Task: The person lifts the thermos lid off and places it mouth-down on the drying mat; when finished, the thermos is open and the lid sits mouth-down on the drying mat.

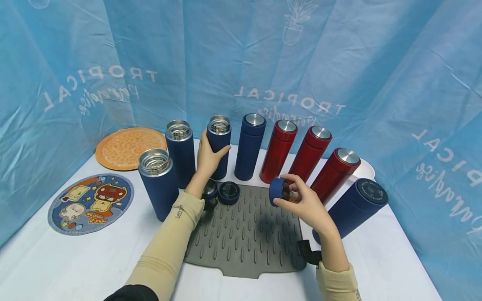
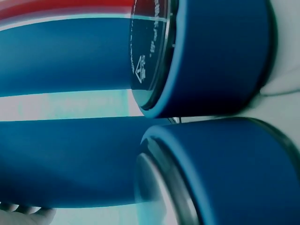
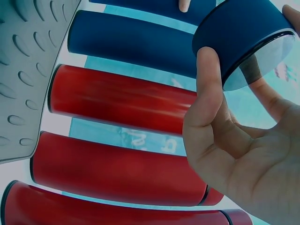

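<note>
My left hand (image 1: 208,156) grips an uncapped dark blue thermos (image 1: 221,144), its steel mouth bare at the top. In the left wrist view, fingertips (image 2: 28,214) show along the lower edge of that thermos body. My right hand (image 1: 306,207) holds a blue thermos lid (image 1: 276,191) on its side over the grey mat (image 1: 244,238), pinched between thumb and fingers. Beside my left wrist, one blue lid (image 1: 229,192) lies at the mat's far left edge, with another lid (image 1: 209,189) next to it, partly hidden by the wrist.
Two more uncapped blue thermoses stand to the left, one (image 1: 180,154) behind the other (image 1: 158,184). A capped blue thermos (image 1: 250,146) and three capped red ones (image 1: 278,150) curve rightward to another blue thermos (image 1: 350,209). Left are a cartoon mat (image 1: 90,205), an orange round mat (image 1: 128,148).
</note>
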